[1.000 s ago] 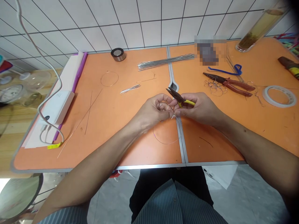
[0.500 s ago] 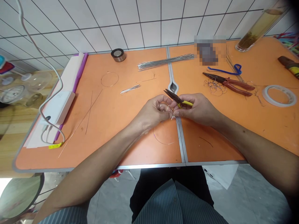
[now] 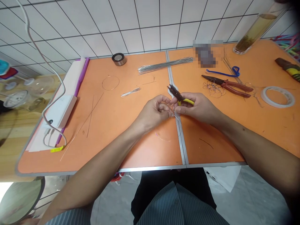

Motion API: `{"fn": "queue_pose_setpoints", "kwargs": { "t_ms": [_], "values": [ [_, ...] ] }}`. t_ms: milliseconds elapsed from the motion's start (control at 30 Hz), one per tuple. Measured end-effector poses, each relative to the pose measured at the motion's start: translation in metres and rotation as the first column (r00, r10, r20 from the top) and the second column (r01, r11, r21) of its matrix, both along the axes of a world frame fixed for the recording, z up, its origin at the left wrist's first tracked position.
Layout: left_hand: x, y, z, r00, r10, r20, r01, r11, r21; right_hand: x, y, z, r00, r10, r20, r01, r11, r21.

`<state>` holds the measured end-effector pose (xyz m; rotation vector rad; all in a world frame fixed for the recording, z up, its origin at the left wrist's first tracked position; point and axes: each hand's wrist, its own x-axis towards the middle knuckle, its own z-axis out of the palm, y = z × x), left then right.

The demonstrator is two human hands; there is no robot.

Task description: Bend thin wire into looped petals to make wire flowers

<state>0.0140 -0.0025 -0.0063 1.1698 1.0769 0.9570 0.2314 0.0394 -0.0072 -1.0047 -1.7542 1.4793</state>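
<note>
Between the fingers of my left hand point(image 3: 153, 109) is a tangle of thin bent wire point(image 3: 167, 107), with loops and loose ends sticking out. My right hand point(image 3: 199, 104) is closed around small pliers with yellow handles point(image 3: 188, 101), whose dark jaws point up and to the left, away from the wire. The thumb and index finger of the right hand come close to the wire, but whether they pinch it I cannot tell. A thin curved wire with a few pinkish spots point(image 3: 162, 138) hangs or lies below my left hand.
Larger red-handled pliers point(image 3: 236, 87) lie at right beside tangled wire scraps point(image 3: 215, 89) and a blue twisted stem point(image 3: 222, 72). A white tape ring point(image 3: 263, 93) is farther right. Behind are a wire bundle point(image 3: 165, 65) and a tape roll point(image 3: 119, 59). A white box point(image 3: 59, 112) stands left.
The pliers have turned slightly in my right hand, so their jaws show from another side. My left hand keeps its hold on the wire. The whole view has shifted a little.
</note>
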Motion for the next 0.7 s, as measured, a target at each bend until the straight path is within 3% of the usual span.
{"fn": "queue_pose_setpoints", "kwargs": {
  "t_ms": [200, 367, 700],
  "values": [
    [-0.001, 0.002, -0.002, 1.000, -0.023, 0.005, 0.023, 1.000, -0.005, -0.007, -0.002, 0.000, 0.998, -0.052, -0.047, 0.049, 0.997, -0.054],
    [-0.011, 0.002, -0.001, 0.998, -0.014, 0.055, 0.019, 0.995, -0.102, -0.007, -0.003, 0.002, 0.993, -0.122, 0.001, 0.122, 0.991, -0.049],
    [-0.008, 0.003, -0.004, 1.000, -0.008, 0.026, 0.012, 0.988, -0.152, -0.010, -0.004, 0.003, 0.994, -0.107, 0.030, 0.108, 0.993, -0.047]
  ]
}}
